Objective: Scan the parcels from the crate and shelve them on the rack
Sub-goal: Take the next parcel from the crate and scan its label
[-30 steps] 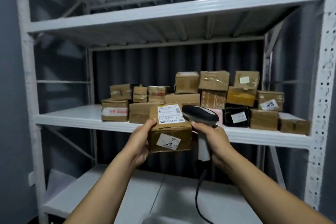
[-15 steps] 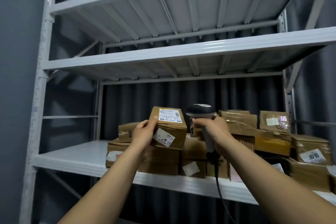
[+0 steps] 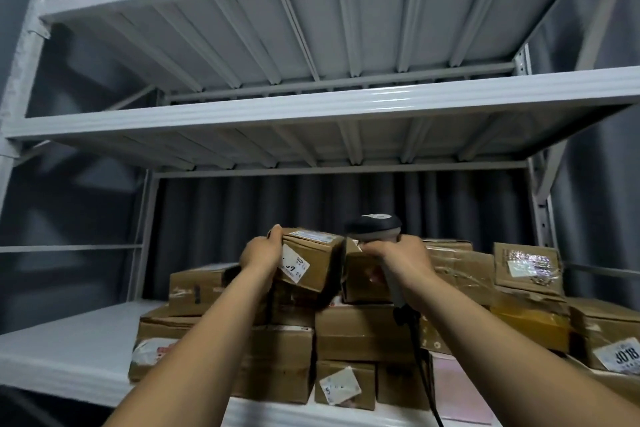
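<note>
Between both raised hands, the left hand (image 3: 260,253) grips a taped cardboard parcel (image 3: 309,260) while the right hand (image 3: 401,262) clutches a smooth, dome-headed scanner (image 3: 375,228).

Left hand (image 3: 260,253) grips parcel (image 3: 309,262) — right hand (image 3: 401,258), scanner (image 3: 375,227).

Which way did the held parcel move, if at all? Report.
Yes: the parcel rose from the shelf edge to the top of the stacked boxes.
</note>
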A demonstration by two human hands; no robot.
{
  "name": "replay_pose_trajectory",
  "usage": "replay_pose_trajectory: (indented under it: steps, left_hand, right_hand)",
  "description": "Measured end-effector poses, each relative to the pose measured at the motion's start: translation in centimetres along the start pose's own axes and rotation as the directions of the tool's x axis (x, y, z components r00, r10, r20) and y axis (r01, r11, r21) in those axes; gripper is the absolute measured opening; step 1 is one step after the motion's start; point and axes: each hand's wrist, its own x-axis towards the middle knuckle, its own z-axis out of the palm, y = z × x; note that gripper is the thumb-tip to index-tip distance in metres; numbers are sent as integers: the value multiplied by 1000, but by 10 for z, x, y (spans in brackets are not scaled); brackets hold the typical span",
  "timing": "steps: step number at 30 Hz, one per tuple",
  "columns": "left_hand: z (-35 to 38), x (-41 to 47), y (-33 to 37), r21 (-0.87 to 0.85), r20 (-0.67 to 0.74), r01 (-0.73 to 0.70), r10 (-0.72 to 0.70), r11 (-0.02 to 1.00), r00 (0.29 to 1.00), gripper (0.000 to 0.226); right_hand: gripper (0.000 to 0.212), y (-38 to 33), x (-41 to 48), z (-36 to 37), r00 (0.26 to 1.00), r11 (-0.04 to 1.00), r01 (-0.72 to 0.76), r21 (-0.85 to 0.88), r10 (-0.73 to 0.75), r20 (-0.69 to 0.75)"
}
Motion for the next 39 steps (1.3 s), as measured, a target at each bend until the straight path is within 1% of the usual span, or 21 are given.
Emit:
replay_pose_trajectory:
  steps: [2, 4, 5, 6, 8, 10, 11, 12, 18, 25, 28, 33, 37, 39]
  left_hand:
    - [11, 5, -5, 54, -9, -74, 75, 996, 997, 53]
    - [17, 4, -11, 59, 0, -177, 178, 982, 984, 49]
    - [17, 0, -15, 85, 16, -254, 254, 963, 967, 56]
    - [18, -5, -20, 139, 37, -351, 349, 926, 936, 66]
    - [17, -13, -28, 276, 88, -540, 539, 795, 838, 76]
    - [17, -16, -33, 412, 167, -639, 636, 649, 754, 80]
    - [18, -16, -35, 461, 202, -655, 647, 599, 735, 81]
    - [19, -17, -36, 490, 223, -659, 648, 571, 728, 82]
    - [28, -11, -33, 544, 236, -618, 603, 568, 762, 83]
    - [30, -8, -27, 601, 250, -588, 571, 542, 782, 84]
    - [21, -19, -23, 569, 255, -583, 550, 579, 795, 82]
    - [3, -56, -16, 486, 223, -547, 509, 681, 831, 80]
    - [0, -106, -21, 423, 265, -568, 503, 706, 822, 78]
    - [1, -137, -28, 367, 291, -575, 498, 731, 817, 76]
  right_hand:
    - [23, 5, 6, -2, 1000, 1000, -3, -19, 3, -1]
    - [22, 9, 11, -5, 1000, 998, -2, -62, 3, 7]
    - [21, 11, 13, -6, 1000, 997, 1, -79, 0, 7]
    - [21, 13, 14, -7, 1000, 996, 5, -90, -5, 6]
    - [19, 17, 18, -8, 1000, 994, 12, -105, -12, -7]
    - [18, 19, 19, -9, 1000, 992, 14, -125, -16, -12]
    - [18, 20, 19, -9, 1000, 991, 15, -134, -16, -11]
    - [19, 21, 20, -9, 1000, 990, 15, -142, -17, -12]
    - [27, 26, 18, -2, 1000, 986, -6, -167, 4, -10]
    - [24, 18, 9, -5, 999, 978, -47, -205, 50, 12]
    - [21, 13, -5, -16, 998, 975, -55, -215, 60, 19]
    - [15, 9, -42, -42, 997, 977, -48, -210, 60, 51]
    - [15, 19, -85, -73, 991, 972, -57, -226, 82, 105]
    - [14, 26, -115, -89, 987, 976, -82, -202, 108, 121]
